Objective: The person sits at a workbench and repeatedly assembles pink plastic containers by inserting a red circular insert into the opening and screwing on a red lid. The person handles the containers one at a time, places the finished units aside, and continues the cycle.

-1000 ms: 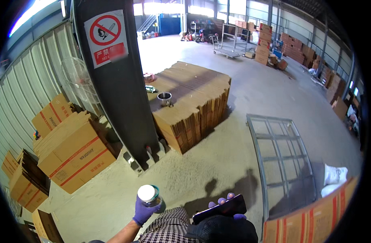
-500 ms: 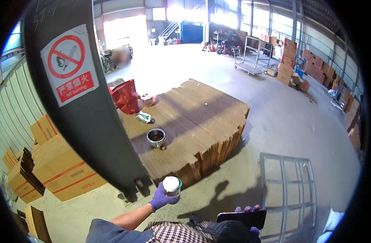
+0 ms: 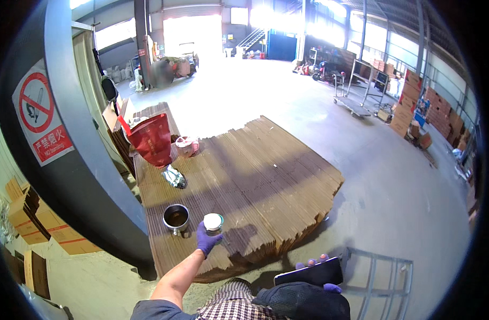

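Observation:
My left hand [image 3: 207,242], in a purple glove, is wrapped round a clear jar [image 3: 213,222] with a white top and a green rim. The jar is over the near part of a stack of flat cardboard [image 3: 255,186]; whether its base touches the cardboard I cannot tell. Just left of it stands a metal cup [image 3: 176,217] with dark liquid inside. Low on the right, my right hand [image 3: 312,262] grips a dark smartphone [image 3: 311,273], its gloved fingers with bare tips showing along the far edge. The rest of that hand is mostly hidden.
Farther back on the stack are a red bag [image 3: 151,141], a pink-and-white mug [image 3: 185,146] and a crumpled packet [image 3: 173,176]. A dark pillar [image 3: 95,176] rises at the left. A metal frame [image 3: 373,282] lies at lower right. A trolley [image 3: 354,105] stands far right.
My view has shifted nearer the cardboard stack. My left hand has carried the jar forward from before the stack's near edge to beside the metal cup. The right hand keeps the smartphone.

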A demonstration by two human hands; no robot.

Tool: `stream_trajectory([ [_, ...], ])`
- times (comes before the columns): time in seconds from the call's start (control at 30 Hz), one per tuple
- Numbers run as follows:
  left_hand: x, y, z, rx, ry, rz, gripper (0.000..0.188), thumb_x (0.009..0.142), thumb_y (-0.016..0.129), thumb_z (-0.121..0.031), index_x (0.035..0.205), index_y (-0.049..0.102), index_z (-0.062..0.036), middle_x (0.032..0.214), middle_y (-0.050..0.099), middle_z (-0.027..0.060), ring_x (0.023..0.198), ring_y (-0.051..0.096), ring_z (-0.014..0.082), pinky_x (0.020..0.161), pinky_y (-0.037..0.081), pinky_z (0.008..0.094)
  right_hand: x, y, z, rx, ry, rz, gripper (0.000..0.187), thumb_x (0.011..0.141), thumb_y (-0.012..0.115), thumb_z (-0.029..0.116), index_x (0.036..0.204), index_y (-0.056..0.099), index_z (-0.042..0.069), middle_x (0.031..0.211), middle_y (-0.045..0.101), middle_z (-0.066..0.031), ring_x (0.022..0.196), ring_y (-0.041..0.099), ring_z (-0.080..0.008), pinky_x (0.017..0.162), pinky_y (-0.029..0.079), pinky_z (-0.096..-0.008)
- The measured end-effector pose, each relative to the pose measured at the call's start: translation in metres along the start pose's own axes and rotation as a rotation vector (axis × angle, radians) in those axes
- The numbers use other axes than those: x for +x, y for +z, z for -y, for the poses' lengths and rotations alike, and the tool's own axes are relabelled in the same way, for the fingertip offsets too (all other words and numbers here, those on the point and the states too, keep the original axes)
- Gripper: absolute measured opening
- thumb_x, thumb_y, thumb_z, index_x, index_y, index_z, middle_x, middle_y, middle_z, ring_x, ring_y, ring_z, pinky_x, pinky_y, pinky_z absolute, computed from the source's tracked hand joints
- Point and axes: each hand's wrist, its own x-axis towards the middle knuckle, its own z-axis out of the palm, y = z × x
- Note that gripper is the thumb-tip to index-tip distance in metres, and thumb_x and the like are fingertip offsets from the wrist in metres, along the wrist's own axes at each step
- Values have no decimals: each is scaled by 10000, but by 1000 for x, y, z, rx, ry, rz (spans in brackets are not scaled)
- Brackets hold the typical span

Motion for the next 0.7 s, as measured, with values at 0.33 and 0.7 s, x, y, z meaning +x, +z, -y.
stream_trajectory([
  [0.33, 152, 4, 120, 314, 55, -452, 972, 531, 933, -215, 1344, 418, -83, 1282, 525, 116, 1237, 528, 295, 1083, 408, 390, 192, -62, -3, 77, 276, 58, 893, 803, 802, 219, 1541, 302, 170, 1524, 379, -205, 1433, 375, -404, 1215, 262, -591],
  [0.7, 89, 89, 56, -587, -573, -381, 502, 915, 664, -337, 1288, 544, -25, 1105, 651, 150, 1039, 644, 286, 923, 528, 415, 338, -146, -14, 285, 702, 45, 906, 814, 781, 196, 1561, 268, 157, 1561, 320, -234, 1453, 347, -396, 1226, 246, -584],
])
